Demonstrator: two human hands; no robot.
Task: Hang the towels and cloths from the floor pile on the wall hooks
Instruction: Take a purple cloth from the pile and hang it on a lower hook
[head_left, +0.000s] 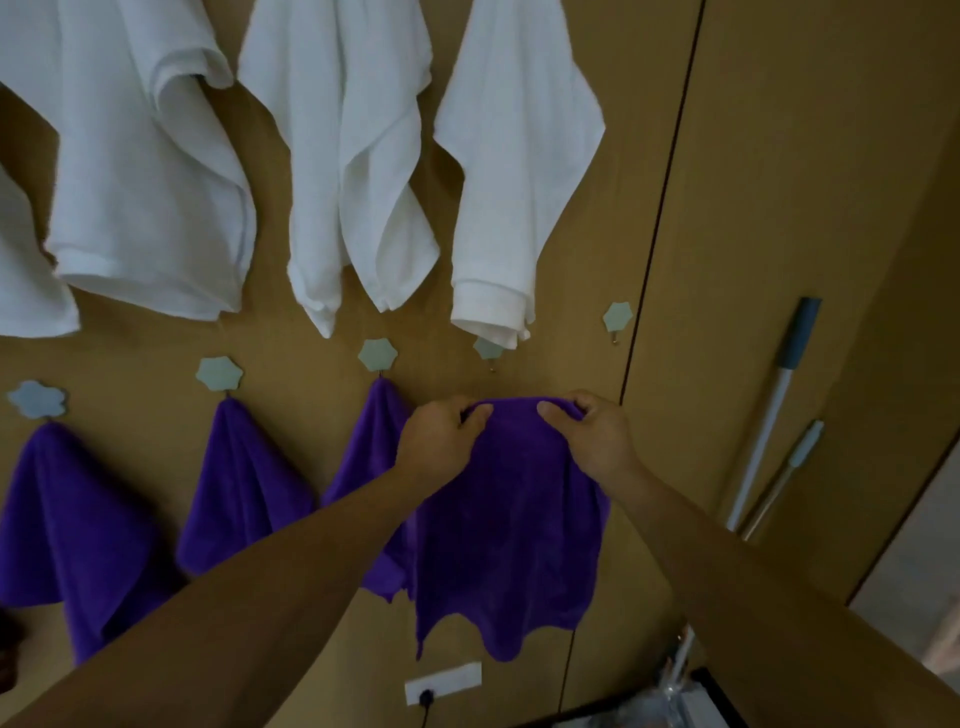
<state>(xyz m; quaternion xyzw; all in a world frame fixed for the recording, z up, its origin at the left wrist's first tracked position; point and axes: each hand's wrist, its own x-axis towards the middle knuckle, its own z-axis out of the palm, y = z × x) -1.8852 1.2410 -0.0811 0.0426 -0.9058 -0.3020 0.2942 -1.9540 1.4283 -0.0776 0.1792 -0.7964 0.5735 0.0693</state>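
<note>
Plush, matt purple cloth (511, 530) gathered between my left hand (441, 439) and right hand (597, 441); soft woven white towels (358, 156), matt plastic flower hooks (377, 355), smooth matt wood-look wall (779, 234)

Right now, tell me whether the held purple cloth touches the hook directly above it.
Apart. The head view shows bare wall between the purple cloth and the hook.

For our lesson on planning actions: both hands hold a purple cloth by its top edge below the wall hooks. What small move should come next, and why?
Probably raise the purple cloth so its top edge catches the free hook just above: left hand and right hand pinch that edge right under it.
</note>
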